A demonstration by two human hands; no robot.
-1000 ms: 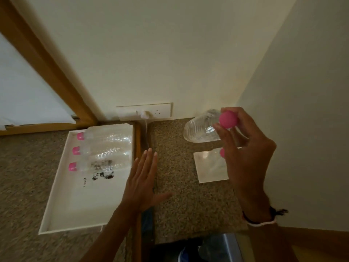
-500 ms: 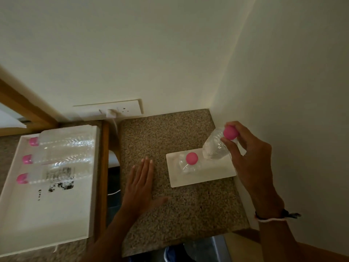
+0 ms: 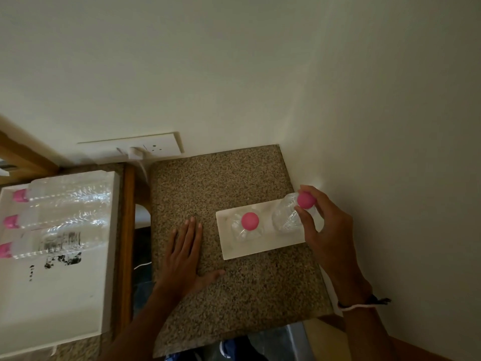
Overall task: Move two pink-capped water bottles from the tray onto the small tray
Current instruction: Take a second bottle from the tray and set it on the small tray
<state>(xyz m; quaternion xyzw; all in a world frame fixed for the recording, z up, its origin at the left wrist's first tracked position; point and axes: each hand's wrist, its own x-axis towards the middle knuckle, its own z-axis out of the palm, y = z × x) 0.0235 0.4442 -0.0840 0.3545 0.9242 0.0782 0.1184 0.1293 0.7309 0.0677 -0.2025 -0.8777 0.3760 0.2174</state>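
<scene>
Speckled stone surface (image 3: 234, 282) in a wall corner

The small tray (image 3: 263, 250) lies on its right part; left of that tray a left hand (image 3: 182, 259) rests flat, palm down, fingers together.

No text can be read anywhere. The nearest bottle (image 3: 52, 243) lying in the large tray (image 3: 52, 295) carries a label with dark print, and more dark marks show just below it, but all of it is too blurred to make out.
</scene>
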